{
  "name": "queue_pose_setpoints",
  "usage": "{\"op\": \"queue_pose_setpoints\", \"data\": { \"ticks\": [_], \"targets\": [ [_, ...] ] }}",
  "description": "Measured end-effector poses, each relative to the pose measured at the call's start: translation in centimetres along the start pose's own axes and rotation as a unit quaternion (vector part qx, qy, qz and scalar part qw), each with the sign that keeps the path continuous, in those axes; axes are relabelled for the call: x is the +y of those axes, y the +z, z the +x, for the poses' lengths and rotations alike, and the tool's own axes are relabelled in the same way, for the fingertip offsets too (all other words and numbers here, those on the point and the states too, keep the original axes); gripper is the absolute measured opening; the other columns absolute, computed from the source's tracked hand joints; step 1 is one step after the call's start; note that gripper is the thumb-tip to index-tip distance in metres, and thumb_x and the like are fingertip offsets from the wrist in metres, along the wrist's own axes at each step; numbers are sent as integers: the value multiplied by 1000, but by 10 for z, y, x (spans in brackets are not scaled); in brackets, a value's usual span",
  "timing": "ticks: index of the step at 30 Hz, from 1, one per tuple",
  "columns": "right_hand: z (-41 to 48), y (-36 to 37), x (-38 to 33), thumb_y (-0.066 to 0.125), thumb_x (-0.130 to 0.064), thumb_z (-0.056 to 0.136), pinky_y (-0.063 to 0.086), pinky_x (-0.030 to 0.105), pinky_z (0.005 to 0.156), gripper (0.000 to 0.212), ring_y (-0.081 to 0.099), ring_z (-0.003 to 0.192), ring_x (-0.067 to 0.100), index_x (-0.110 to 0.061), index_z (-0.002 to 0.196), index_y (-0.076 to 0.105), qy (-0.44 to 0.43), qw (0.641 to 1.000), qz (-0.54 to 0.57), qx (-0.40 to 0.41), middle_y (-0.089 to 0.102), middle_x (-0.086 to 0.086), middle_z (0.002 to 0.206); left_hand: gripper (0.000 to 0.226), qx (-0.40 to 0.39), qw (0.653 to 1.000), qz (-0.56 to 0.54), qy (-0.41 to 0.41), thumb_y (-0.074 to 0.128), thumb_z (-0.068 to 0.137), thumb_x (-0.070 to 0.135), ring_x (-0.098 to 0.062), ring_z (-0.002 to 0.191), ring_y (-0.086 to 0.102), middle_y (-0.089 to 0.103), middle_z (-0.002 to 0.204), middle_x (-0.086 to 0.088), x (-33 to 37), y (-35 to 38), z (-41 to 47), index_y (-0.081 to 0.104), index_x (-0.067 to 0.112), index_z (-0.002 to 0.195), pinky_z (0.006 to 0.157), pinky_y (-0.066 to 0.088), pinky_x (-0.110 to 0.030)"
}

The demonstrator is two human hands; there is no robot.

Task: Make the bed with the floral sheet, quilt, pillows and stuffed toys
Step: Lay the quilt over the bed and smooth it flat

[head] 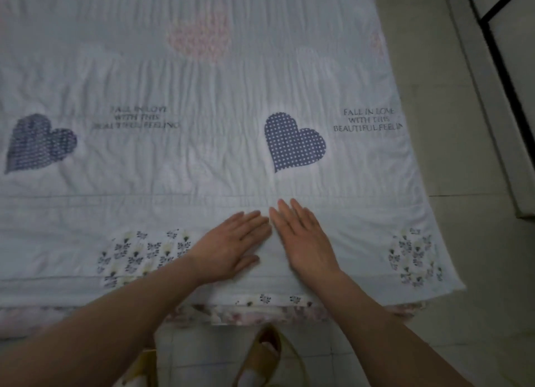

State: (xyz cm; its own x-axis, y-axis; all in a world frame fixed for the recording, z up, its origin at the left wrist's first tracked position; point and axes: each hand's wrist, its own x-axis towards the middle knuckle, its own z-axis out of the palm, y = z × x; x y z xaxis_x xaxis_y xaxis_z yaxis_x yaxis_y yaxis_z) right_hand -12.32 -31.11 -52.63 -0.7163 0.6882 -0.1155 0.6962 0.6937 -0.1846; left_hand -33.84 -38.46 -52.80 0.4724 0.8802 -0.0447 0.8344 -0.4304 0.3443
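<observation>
From the head view, the left hand (231, 243) and right hand (304, 237) lie flat, palms down, fingers straight and fingertips nearly touching, both forearms reaching forward. Under them spreads the quilt (202, 161); the floral sheet (249, 314) peeks out just behind the wrists.

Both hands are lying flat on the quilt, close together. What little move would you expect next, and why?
Probably sweeping both hands apart and forward across the quilt. The left hand and right hand lie flat near its near edge, fingertips nearly meeting, and the fabric just beyond them looks finely wrinkled. Sliding outward would likely smooth it.
</observation>
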Motion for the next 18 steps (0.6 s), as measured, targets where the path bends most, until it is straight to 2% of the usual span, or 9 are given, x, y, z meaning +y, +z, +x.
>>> {"op": "queue_pose_setpoints", "data": {
  "ticks": [2, 4, 7, 8, 9, 11, 13, 16, 18],
  "targets": [
    [38, 8, -43, 44, -15, 94, 20, 42, 118, 57, 26, 145, 28, -18, 150, 33, -69, 997, -6, -16, 31, 6, 157, 68, -23, 996, 58, -58, 35, 100, 53, -26, 149, 16, 24, 159, -10, -51, -15, -49, 27, 10, 152, 119, 19, -46],
    [75, 9, -60, 46, -34, 100, 16, 44, 120, 56, 17, 149, 26, -23, 152, 29, -97, 994, -17, -48, 24, 4, 160, 77, -44, 987, 105, -116, 26, 97, 61, -26, 150, 7, 16, 161, -10, -94, -30, -70, 16, 12, 155, 120, 11, -47],
    [121, 23, -80, 25, -62, 98, -3, 47, 121, 65, -6, 150, 22, -35, 155, 11, -103, 987, -36, -118, 2, -2, 164, 85, -96, 973, 136, -161, 17, 92, 73, -25, 150, -9, -1, 163, -7, -138, -31, -106, -3, 21, 156, 120, 2, -50],
    [119, 21, -75, 20, -67, 95, -3, 51, 120, 67, -9, 150, 23, -39, 155, 8, -119, 985, -52, -116, -1, -3, 164, 86, -95, 976, 137, -138, 18, 91, 75, -27, 149, -11, -4, 163, -8, -138, -31, -103, -5, 23, 156, 120, 2, -53],
    [116, 46, -101, 21, -70, 94, -1, 54, 119, 68, -8, 150, 26, -40, 154, 8, -174, 975, -60, -121, -1, -2, 164, 87, -110, 977, 133, -124, 22, 91, 75, -31, 149, -9, -3, 163, -9, -142, -15, -134, -1, 22, 156, 119, 4, -56],
    [78, 60, -112, 30, -67, 96, 6, 58, 118, 65, 0, 150, 29, -40, 154, 17, -268, 955, -68, -110, 5, -1, 164, 83, -100, 985, 131, -45, 29, 92, 71, -37, 149, 0, 3, 163, -11, -116, 4, -159, 12, 22, 156, 116, 9, -63],
    [55, 79, -132, 38, -60, 98, 16, 60, 116, 59, 9, 150, 30, -38, 151, 28, -338, 936, -58, -80, 13, -2, 163, 80, -88, 989, 120, -14, 34, 92, 70, -38, 148, 6, 8, 163, -11, -99, 21, -195, 15, 25, 156, 114, 15, -65],
    [56, 67, -134, 41, -57, 99, 23, 60, 113, 54, 14, 149, 30, -38, 148, 36, -370, 923, -45, -99, 17, -2, 162, 82, -95, 991, 96, 9, 34, 91, 73, -37, 149, 5, 6, 163, -11, -98, 16, -206, 11, 29, 156, 113, 18, -63],
    [74, 53, -130, 38, -59, 98, 23, 57, 114, 56, 13, 149, 29, -37, 150, 33, -391, 910, -56, -128, 17, 0, 162, 81, -94, 990, 94, 41, 33, 91, 73, -33, 149, 7, 6, 163, -9, -114, 2, -201, 11, 31, 156, 115, 16, -59]
  ]
}}
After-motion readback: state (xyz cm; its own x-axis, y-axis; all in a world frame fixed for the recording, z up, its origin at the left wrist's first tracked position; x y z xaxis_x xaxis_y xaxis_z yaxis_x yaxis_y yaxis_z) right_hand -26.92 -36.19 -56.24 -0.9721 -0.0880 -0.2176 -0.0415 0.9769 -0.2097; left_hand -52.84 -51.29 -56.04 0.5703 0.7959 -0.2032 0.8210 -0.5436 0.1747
